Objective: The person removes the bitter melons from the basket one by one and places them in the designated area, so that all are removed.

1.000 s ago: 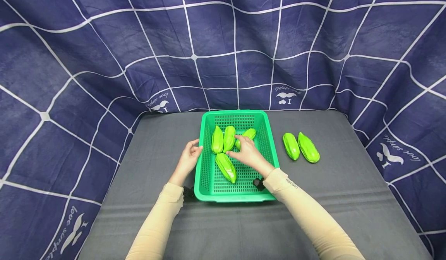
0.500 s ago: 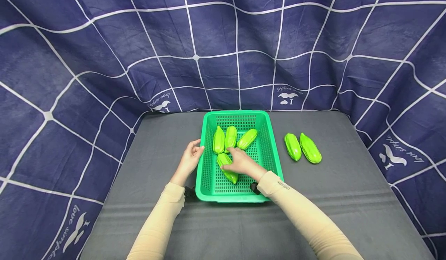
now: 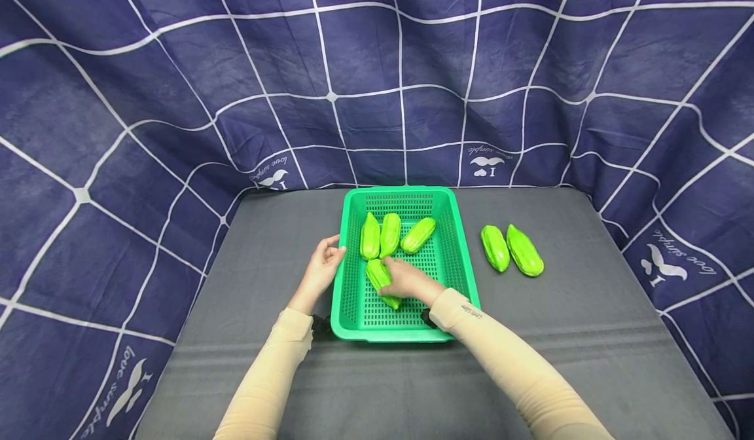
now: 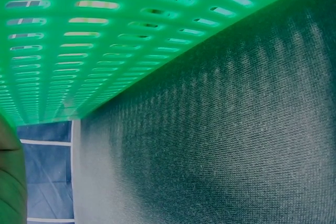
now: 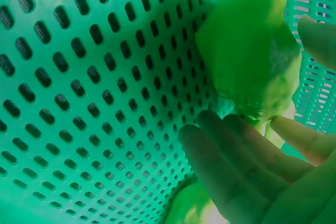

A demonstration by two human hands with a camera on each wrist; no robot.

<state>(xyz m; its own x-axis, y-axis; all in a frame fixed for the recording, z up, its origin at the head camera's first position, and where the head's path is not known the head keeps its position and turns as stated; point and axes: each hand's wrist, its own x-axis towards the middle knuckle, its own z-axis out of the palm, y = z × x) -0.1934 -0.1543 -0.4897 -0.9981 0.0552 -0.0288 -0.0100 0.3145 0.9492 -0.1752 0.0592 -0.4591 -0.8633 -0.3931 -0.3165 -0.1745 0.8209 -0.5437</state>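
Your right hand point(image 3: 406, 279) is touching the near green vegetable point(image 3: 375, 274) in the basket point(image 3: 400, 336), fingers half open; your left hand point(image 3: 321, 264) is touching the left rim point(image 3: 336, 302), fingers bent. I can't tell their grip.

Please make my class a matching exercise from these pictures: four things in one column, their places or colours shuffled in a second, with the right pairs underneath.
1. Left hand
2. Right hand
3. Hanging cloth
4. Sleeves

A. Cream
B. Inside the green basket
C. Dark blue with white lines
D. At the basket's left side

Pairs: 1-D, 2-B, 3-C, 4-A
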